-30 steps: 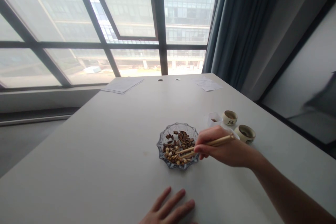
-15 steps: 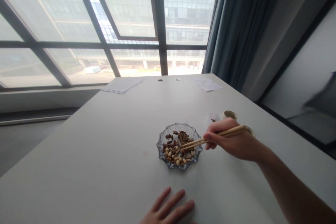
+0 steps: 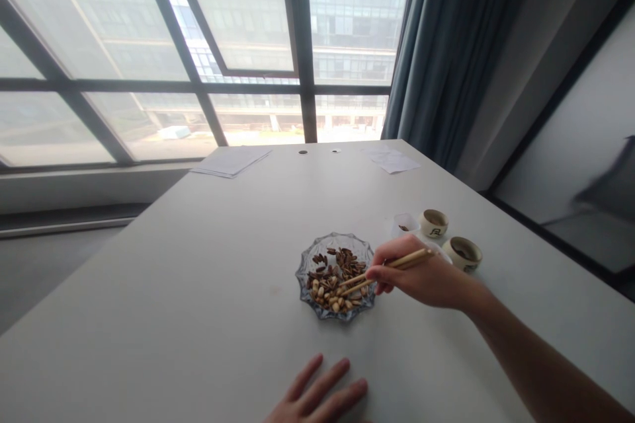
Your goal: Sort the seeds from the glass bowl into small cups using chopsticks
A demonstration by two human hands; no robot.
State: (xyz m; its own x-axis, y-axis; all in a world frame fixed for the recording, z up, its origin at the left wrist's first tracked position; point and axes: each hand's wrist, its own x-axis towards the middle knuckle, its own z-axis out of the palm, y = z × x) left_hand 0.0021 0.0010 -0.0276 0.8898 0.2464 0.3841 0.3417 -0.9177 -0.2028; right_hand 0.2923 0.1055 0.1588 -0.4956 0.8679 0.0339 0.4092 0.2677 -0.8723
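Note:
A scalloped glass dish [image 3: 302, 277] stands on the white table [image 3: 198, 291]. Pale pistachio-like nuts [image 3: 336, 306] lie along its near side, and dark brown elongated pieces [image 3: 350, 262] fill much of the far and right side. My right hand [image 3: 411, 271] reaches over the dish's right rim, its fingers closed around a pair of wooden chopsticks [image 3: 404, 259]. The chopstick tips are down among the nuts; whether they pinch one I cannot make out. My left hand [image 3: 322, 393] rests on the table in front of the dish, fingers spread and holding nothing.
Right of the dish are two small ceramic cups, one farther back [image 3: 434, 225] and one nearer [image 3: 464, 256]. A small clear container [image 3: 404, 225] with dark bits stands beside them. A white rounded item [image 3: 440, 251] is partly behind my right hand. Papers [image 3: 231, 162] lie at the far edge.
My right hand has moved left and slightly nearer, carrying the chopsticks farther over the dish toward the pale nuts. The nearer cup now shows fully. My left hand stays put.

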